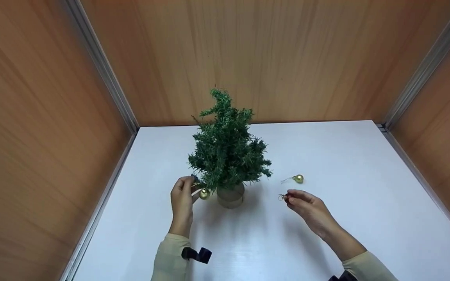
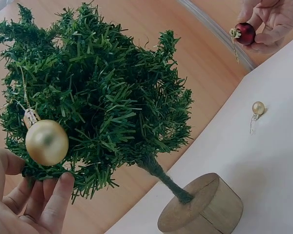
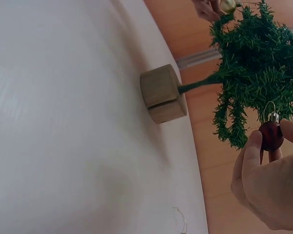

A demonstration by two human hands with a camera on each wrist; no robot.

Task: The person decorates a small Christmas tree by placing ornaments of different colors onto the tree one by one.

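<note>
Wood-walled booth (image 1: 295,58), white tabletop (image 1: 346,156)

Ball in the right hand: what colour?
The ball is dark red; it shows best in the right wrist view.

no readable text, no labels, no brands, numbers or signs

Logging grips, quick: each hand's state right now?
Left hand: closed, pinching a green branch.
Right hand: closed, holding the dark red ornament.
</note>
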